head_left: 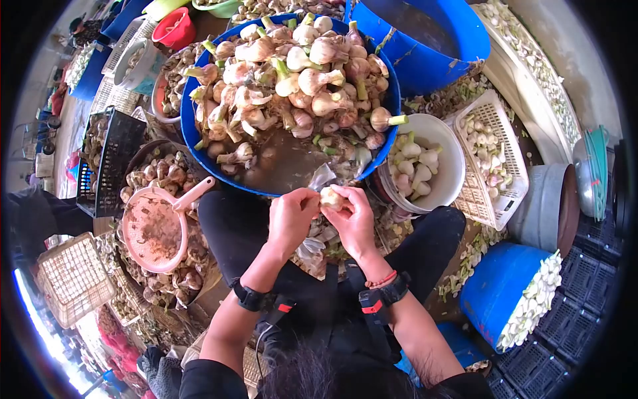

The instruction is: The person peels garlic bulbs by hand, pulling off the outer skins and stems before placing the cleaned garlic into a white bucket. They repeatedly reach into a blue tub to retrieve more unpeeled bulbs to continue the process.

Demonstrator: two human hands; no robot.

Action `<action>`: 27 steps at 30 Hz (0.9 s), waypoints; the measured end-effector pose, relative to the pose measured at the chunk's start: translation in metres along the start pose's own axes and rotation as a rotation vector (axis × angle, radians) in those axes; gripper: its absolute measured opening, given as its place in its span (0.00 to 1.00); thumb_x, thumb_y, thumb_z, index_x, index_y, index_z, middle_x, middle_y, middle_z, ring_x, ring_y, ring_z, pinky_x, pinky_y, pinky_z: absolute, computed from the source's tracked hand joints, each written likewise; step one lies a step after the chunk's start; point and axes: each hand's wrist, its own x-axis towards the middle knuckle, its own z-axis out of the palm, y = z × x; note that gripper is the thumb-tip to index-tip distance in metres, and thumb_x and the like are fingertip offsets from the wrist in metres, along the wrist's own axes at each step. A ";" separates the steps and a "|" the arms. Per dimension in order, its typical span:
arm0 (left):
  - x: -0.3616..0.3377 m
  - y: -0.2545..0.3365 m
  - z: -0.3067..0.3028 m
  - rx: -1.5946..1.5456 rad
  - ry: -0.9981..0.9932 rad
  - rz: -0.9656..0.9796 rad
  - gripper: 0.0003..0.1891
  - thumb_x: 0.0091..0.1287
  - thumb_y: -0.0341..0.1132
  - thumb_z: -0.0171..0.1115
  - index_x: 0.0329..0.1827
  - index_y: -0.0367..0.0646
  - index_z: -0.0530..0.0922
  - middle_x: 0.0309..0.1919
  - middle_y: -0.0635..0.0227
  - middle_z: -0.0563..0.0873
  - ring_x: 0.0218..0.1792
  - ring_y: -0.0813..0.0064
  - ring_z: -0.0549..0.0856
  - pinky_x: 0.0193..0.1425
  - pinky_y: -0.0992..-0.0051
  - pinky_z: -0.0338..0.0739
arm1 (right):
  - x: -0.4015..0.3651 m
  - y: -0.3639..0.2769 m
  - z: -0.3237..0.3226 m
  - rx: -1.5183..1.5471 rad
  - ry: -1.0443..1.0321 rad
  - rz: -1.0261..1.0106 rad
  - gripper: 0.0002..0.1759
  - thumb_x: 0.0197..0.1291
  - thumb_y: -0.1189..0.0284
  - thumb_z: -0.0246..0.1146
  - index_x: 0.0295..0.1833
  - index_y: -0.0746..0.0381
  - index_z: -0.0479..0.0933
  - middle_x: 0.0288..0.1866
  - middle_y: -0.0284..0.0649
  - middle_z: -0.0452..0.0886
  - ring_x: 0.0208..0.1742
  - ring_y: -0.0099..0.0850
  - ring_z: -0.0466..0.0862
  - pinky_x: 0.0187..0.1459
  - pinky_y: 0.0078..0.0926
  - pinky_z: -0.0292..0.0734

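My right hand [351, 219] holds a pale garlic bulb [331, 199] between its fingers, just past the near rim of a large blue tub [193, 143]. Close on the bulb's left side is my left hand [292, 219], its thumb and fingers pinched together; what they grip, if anything, is too small to make out. Garlic bulbs [302, 80] with stems are heaped in the tub, above murky water. To the right, a white bucket [453, 159] contains peeled-looking garlic bulbs [413, 166].
A pink strainer [154, 229] rests on garlic at the left, near a black crate [126, 156]. On the right stand a cream basket [515, 166], a metal bucket [541, 203] and a tipped blue barrel [488, 289]. Another blue tub [465, 30] is at the top.
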 end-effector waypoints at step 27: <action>-0.008 -0.009 0.002 -0.019 -0.056 0.179 0.10 0.59 0.30 0.64 0.43 0.39 0.82 0.33 0.58 0.86 0.33 0.67 0.86 0.38 0.74 0.78 | -0.006 -0.011 -0.024 0.859 -0.097 0.526 0.21 0.65 0.65 0.59 0.60 0.63 0.68 0.48 0.38 0.79 0.41 0.26 0.83 0.44 0.17 0.81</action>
